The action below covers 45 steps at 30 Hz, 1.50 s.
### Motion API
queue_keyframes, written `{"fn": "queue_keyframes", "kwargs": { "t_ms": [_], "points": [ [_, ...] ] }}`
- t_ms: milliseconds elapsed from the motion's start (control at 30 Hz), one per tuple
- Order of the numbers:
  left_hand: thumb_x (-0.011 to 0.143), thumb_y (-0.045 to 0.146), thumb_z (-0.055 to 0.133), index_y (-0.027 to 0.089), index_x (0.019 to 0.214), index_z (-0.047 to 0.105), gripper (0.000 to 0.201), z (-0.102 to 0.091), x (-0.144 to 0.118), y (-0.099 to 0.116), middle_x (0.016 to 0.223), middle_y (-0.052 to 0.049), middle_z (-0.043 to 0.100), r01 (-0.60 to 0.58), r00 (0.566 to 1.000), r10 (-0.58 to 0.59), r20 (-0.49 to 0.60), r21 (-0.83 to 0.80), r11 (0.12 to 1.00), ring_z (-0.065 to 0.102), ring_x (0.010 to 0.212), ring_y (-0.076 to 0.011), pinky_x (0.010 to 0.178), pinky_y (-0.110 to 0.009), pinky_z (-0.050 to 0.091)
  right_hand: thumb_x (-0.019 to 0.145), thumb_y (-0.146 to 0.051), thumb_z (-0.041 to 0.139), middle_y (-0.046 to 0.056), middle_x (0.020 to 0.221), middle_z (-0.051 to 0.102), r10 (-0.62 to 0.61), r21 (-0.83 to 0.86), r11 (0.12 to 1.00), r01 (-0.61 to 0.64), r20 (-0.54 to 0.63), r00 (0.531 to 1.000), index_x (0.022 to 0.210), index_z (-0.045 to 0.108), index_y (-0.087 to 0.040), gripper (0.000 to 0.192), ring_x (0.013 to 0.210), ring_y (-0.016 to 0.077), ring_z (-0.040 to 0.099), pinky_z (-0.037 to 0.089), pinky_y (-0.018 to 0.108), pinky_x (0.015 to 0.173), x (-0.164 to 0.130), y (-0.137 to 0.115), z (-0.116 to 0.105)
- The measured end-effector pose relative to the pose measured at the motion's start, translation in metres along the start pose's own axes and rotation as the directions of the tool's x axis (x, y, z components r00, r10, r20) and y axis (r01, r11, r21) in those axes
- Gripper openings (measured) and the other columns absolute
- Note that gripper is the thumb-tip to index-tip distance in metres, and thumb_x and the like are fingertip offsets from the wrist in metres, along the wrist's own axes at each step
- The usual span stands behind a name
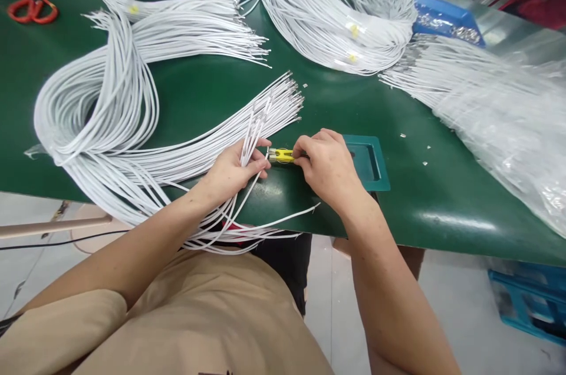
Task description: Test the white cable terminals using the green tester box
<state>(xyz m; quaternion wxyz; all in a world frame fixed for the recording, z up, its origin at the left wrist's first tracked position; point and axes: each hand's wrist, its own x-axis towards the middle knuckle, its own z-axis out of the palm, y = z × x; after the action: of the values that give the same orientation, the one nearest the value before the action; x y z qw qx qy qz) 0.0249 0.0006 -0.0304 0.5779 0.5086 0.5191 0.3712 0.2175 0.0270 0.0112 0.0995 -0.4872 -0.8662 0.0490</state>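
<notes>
My left hand is closed around a few white wires, whose ends stick up past the fingers. In my right hand is a small yellow-handled snipper, its metal tip pointing left at a wire end by my left fingertips. Whether the blades touch the wire is too small to tell. Behind my left hand lies a thick bundle of white wires with its ends fanned out to the right. Loose wires hang over the table's front edge below my hands. A green tray sits just right of my right hand.
More white wire bundles lie across the back of the green table. Red-handled scissors rest at the far left. A blue bin with small metal parts stands at the back right, near plastic-wrapped wires. A blue stool is on the floor.
</notes>
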Motion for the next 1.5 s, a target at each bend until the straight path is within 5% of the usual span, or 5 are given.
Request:
{"fn": "queue_keyframes", "kwargs": {
  "t_ms": [400,833,1133,1367,1500],
  "points": [
    [0.075,0.024,0.061,0.020,0.107,0.057,0.032,0.005,0.002,0.002,0.068,0.002,0.066,0.016,0.996,0.006,-0.091,0.241,0.970,0.061,0.055,-0.0119,0.052,-0.022,0.045,0.076,-0.008,0.052,0.002,0.066,0.056,0.057,-0.018,0.998,-0.057,-0.014,0.998,0.075,0.061,-0.020,0.015,0.071,0.0187,0.052,0.036,0.039,0.099,0.004,0.001,0.003],
    [0.070,0.024,0.068,0.017,0.107,0.055,0.039,-0.003,0.000,0.002,0.069,0.002,0.060,0.043,0.999,-0.044,-0.026,-0.055,0.998,0.063,0.061,-0.0119,0.042,-0.015,0.035,0.092,-0.022,0.046,0.006,0.087,0.068,0.135,0.219,0.973,-0.075,-0.273,0.953,0.088,0.062,-0.019,0.017,0.083,0.0205,0.056,0.040,0.034,0.076,-0.025,-0.048,0.005],
    [0.070,0.030,0.074,0.015,0.100,0.065,0.035,-0.017,-0.022,0.005,0.068,0.002,0.062,0.071,0.997,-0.079,-0.026,-0.214,0.974,0.045,0.045,-0.0038,0.044,-0.017,0.037,0.091,-0.012,0.042,0.007,0.091,0.066,-0.226,0.114,0.961,0.254,-0.213,0.951,0.088,0.062,-0.016,0.020,0.082,0.0193,0.050,0.038,0.034,0.074,-0.044,-0.100,0.039],
    [0.068,0.031,0.076,0.014,0.097,0.067,0.035,-0.020,-0.037,0.010,0.074,-0.003,0.066,0.069,0.996,-0.081,-0.039,-0.248,0.966,0.051,0.051,-0.0057,0.043,-0.017,0.033,0.090,-0.008,0.036,0.009,0.083,0.062,-0.232,-0.010,0.972,0.233,-0.153,0.961,0.082,0.060,-0.015,0.026,0.082,0.0206,0.050,0.040,0.034,0.079,-0.052,-0.121,0.040],
    [0.065,0.029,0.078,0.017,0.098,0.068,0.036,-0.022,-0.043,0.009,0.096,-0.006,0.066,0.030,0.999,-0.043,-0.030,-0.330,0.944,0.062,0.080,-0.0135,0.043,-0.015,0.032,0.089,-0.020,0.048,0.004,0.063,0.060,-0.029,0.116,0.993,0.023,0.049,0.998,0.073,0.059,-0.018,0.020,0.060,0.0174,0.051,0.034,0.030,0.058,-0.059,-0.128,0.026]
  ]
}}
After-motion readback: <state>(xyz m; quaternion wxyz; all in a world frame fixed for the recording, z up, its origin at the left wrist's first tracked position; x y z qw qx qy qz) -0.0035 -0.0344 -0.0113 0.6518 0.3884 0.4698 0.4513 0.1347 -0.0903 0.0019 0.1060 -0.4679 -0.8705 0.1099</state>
